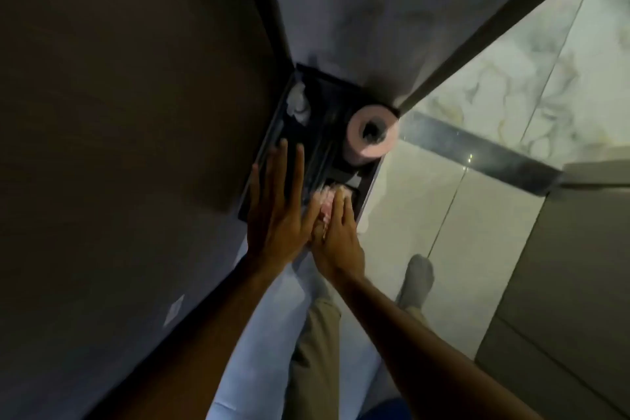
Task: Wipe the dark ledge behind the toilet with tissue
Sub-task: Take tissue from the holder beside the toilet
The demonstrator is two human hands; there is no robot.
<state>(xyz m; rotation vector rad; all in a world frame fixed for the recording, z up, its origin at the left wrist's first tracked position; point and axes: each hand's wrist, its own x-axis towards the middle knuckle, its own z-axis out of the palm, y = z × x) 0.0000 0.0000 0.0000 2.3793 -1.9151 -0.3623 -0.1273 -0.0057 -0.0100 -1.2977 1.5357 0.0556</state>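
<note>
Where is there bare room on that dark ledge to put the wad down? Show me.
Bare patch: the back middle of the dark ledge, between the crumpled white tissue at its left edge and the pink toilet roll at its right. The near end is crowded: flat left hand, and right hand pressing a pink tissue wad.

Dark ledge, frame centre: glossy black, ridged, set in the wall corner. Pink tissue, crumpled wad, lies on its lower end under my fingers.
</note>
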